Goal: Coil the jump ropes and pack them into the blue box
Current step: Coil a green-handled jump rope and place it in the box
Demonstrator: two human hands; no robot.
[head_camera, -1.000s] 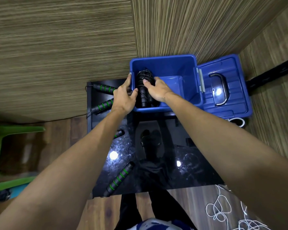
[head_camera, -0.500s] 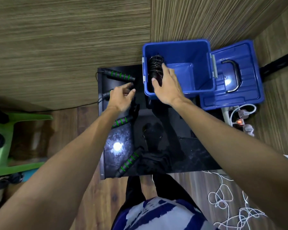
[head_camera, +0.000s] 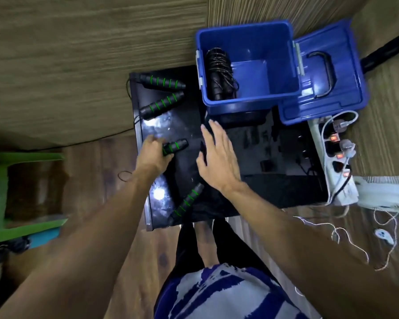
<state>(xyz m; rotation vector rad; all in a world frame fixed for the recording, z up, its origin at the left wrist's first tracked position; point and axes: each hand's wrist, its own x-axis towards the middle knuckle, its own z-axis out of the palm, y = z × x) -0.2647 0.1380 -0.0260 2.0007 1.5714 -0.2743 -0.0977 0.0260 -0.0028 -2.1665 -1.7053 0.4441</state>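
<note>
while left hand (head_camera: 153,153) grips ribbed handle (head_camera: 174,146)

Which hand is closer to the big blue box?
Right. The right hand is open above the black table, just in front of the blue box. The left hand is farther away to the left, gripping a green-striped handle.

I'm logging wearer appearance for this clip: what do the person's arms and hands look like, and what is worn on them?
Both forearms are bare up to the frame edge, with no sleeves showing. The left hand and right hand wear no gloves; no watch, ring or wristband is visible.
</note>
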